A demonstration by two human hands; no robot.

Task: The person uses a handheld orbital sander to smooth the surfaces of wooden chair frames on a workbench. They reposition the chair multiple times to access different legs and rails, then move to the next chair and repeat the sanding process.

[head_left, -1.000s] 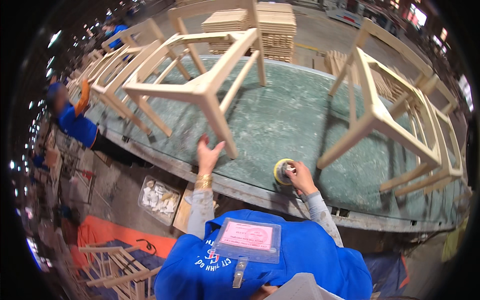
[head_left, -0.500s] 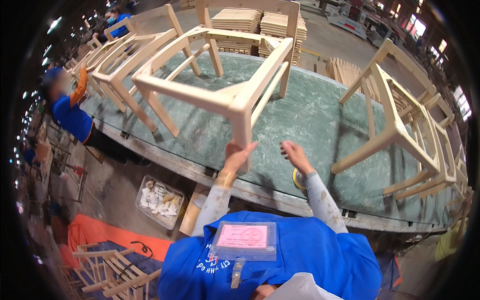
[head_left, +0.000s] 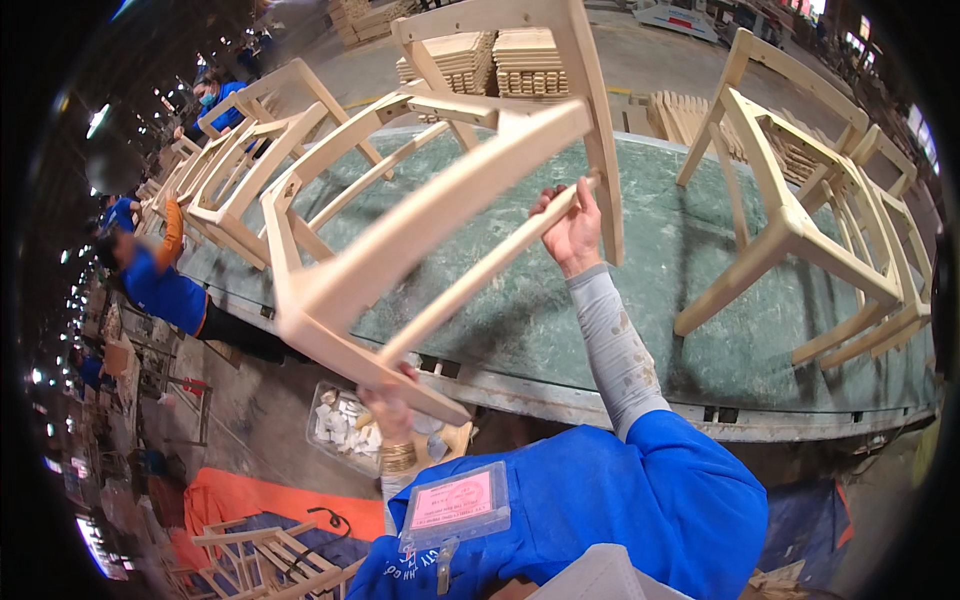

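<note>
A bare wooden chair frame [head_left: 455, 212], with no seat panel, is tilted above the green-topped table [head_left: 520, 345]. My right hand [head_left: 572, 228] is closed around the far end of its side stretcher [head_left: 480, 268], close to the back leg. Lower down, my left hand [head_left: 388, 408] grips the front leg [head_left: 350, 362] near its foot, past the table's near edge; motion blurs this hand and the leg. The chair's back reaches up toward the far side of the table.
More chair frames [head_left: 790, 225] stand on the table at right, others [head_left: 250, 170] at left beside a co-worker in blue [head_left: 165, 290]. Stacked slats [head_left: 535, 62] rise beyond. A plastic bin of white scraps [head_left: 335, 425] and chair parts on an orange sheet [head_left: 270, 500] lie below.
The chair has been turned and tilted, its near front leg swinging left toward me over the table edge. My right hand, empty before, has moved up and taken hold of the side stretcher.
</note>
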